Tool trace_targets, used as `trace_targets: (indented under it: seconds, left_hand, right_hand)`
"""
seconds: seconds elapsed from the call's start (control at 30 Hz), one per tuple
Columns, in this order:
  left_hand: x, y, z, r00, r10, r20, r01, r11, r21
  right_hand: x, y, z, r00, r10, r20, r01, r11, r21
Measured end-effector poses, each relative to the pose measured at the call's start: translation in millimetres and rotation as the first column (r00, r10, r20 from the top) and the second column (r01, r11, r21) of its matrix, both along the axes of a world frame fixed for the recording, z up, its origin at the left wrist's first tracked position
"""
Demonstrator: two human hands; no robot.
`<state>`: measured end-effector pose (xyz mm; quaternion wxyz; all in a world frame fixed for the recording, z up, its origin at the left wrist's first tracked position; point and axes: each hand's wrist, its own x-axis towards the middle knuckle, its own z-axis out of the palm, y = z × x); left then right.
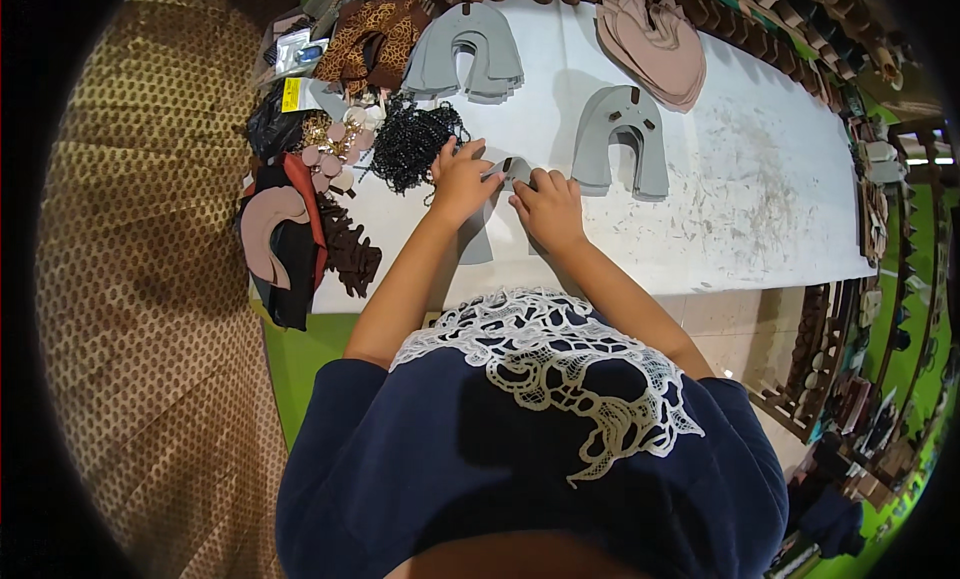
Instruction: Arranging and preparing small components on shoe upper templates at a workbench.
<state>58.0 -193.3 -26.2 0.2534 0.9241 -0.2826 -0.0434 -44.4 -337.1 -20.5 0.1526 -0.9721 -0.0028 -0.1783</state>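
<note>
A grey U-shaped flat piece, like a shoe upper (476, 243), lies on the white table before me with its curved end away from me. At that curve sits a small dark brown patch (508, 166). My left hand (461, 187) rests on the piece's left side, fingers spread, thumb beside the patch. Bent fingers of my right hand (553, 209) press on the right side near the patch, partly hiding the piece. Just beyond my left fingers is a heap of black beaded strands or cord (412, 144). A stack of grey U-shaped pieces (595, 144) with brown patches lies to the right.
Farther off are another grey stack (440, 64), pink pieces (655, 54) and brown patterned pieces (370, 39). Pink discs (331, 165), dark brown strips (350, 254) and a pink curved piece (270, 234) lie left. Footwear racks (790, 64) line the far right; scraps dot the white tabletop (760, 239).
</note>
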Motion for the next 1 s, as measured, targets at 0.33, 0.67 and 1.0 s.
trace_targets:
  seconds: [0.33, 0.67, 1.0]
  left_hand:
    - [-18.2, -6.0, 0.5, 0.99, -0.013, -0.14, 0.008, 0.999, -0.032]
    - [-39.3, -4.9, 6.9, 0.997, -0.067, 0.025, 0.065, 0.995, 0.07]
    - [-39.0, -5.3, -0.7, 1.0, -0.023, 0.005, 0.023, 0.999, 0.041]
  right_hand:
    - [-6.2, -2.4, -5.9, 0.998, -0.023, -0.056, 0.021, 0.999, -0.025]
    - [-34.5, -8.6, -6.8, 0.997, -0.05, -0.063, 0.053, 0.997, 0.051]
    - [-34.7, -9.9, -8.6, 0.998, -0.053, -0.038, 0.055, 0.998, 0.038]
